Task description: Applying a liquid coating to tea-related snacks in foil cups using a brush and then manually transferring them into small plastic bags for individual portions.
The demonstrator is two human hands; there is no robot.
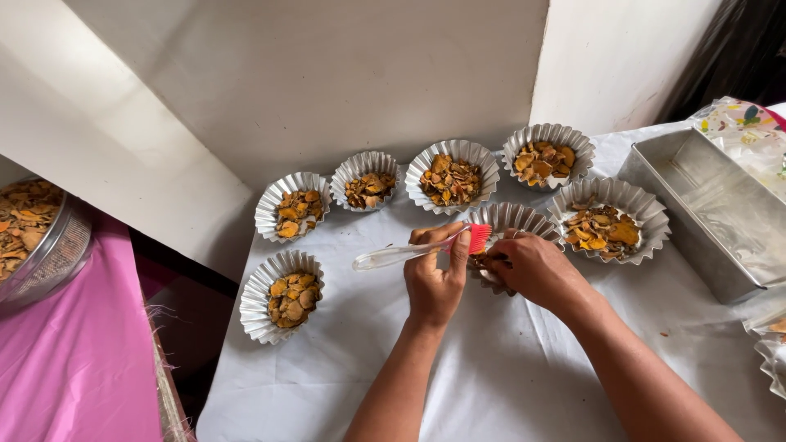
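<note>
Brush (413, 252) in the left hand (435, 282), gripped around its clear handle, red bristles pointing right at the foil cup (509, 219) in the middle of the white cloth (458, 368). Right hand (536, 270) closes over that cup's near rim, steadying it. Looks like the brushing step, with this cup showing little filling. Six other cups (452, 176) with orange-brown dried slices ring it, far and left. Next stroke needs the bristles lowered gently inside the thin foil wall. Metal tin (704, 217) sits right.
</note>
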